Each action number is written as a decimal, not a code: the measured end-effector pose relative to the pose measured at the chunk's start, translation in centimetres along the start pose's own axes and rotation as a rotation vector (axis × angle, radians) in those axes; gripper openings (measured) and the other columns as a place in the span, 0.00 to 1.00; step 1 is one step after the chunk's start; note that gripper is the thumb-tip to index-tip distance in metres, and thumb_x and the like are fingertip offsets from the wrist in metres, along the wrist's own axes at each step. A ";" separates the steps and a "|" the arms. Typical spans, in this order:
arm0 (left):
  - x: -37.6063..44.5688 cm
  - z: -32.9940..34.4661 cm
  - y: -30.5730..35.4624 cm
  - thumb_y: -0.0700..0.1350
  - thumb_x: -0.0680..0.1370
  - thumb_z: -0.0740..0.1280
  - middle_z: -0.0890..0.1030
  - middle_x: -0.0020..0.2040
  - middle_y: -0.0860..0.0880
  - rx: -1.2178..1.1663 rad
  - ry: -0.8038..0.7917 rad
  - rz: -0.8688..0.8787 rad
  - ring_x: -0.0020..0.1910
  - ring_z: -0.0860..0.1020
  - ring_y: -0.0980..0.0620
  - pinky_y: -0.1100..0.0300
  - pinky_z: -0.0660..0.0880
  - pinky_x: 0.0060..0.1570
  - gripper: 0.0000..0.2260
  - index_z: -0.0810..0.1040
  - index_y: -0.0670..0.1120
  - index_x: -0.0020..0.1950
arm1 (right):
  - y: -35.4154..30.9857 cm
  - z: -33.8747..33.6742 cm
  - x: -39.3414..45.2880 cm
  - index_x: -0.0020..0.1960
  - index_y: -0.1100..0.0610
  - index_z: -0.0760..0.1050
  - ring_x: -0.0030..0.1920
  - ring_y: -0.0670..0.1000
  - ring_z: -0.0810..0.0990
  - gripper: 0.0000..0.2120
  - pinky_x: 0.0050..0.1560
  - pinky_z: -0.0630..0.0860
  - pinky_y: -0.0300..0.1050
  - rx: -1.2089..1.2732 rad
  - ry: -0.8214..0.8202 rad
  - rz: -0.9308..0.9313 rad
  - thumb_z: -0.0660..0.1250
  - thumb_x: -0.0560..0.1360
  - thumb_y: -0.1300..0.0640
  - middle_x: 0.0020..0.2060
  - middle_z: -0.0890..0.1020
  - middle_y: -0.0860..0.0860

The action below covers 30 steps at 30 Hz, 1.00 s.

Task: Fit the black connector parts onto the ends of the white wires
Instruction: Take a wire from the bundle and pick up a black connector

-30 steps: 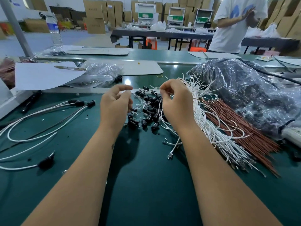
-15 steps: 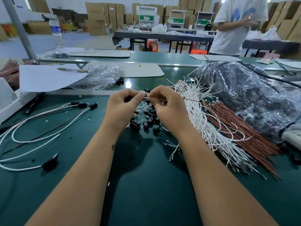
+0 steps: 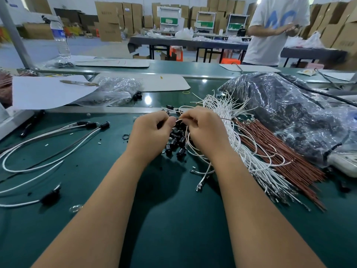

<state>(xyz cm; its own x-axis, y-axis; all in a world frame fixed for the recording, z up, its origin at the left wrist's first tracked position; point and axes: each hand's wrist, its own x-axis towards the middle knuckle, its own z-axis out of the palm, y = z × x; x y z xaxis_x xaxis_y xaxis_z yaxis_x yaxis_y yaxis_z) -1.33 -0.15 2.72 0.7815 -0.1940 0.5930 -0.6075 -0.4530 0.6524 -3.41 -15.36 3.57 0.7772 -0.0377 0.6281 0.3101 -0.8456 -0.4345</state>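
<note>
Clearly this job is nowhere near finished. Both hands meet over the middle of the green table point(image 3: 173, 219): the left hand point(image 3: 150, 132) has its fingers curled in, thumb pressed toward the right hand, and seems to pinch a black part, though what sits inside the grip is hidden. The right hand point(image 3: 204, 128) pinches the end of one white wire point(image 3: 187, 136), which loops down below the knuckles. My guess is that a wire end is being pushed into a connector right now.

Just beneath the hands lies a small pile of loose black connectors point(image 3: 176, 144), waiting their turn. To the right, touching that pile, a thick bundle of white wires point(image 3: 241, 151) fans toward the near edge, its bare metal ends showing, with a bundle of brown wires point(image 3: 280, 157) beside it. That is the work left, and it is most of it.

On the left lie the finished wires point(image 3: 48, 144), a handful of long white loops with black connectors fitted at their ends. Farther right, a big plastic bag point(image 3: 299, 113) holds what look like many more dark parts.
</note>
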 end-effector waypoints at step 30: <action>1.1 -4.3 -2.7 0.41 0.79 0.60 0.63 0.24 0.54 -1.037 0.538 -0.701 0.22 0.59 0.57 0.67 0.59 0.23 0.15 0.64 0.48 0.32 | 4.1 -3.8 3.3 0.40 0.56 0.81 0.23 0.45 0.64 0.17 0.43 0.78 0.50 0.101 -0.074 0.441 0.64 0.78 0.44 0.28 0.80 0.48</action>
<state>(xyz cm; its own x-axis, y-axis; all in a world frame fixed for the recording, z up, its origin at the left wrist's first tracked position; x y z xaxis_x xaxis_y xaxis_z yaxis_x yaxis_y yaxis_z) 0.55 4.61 3.63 0.9607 0.2724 -0.0528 -0.1225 0.5874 0.8000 -1.66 -20.94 6.31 0.8827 -0.3410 0.3232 -0.0097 -0.7010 -0.7131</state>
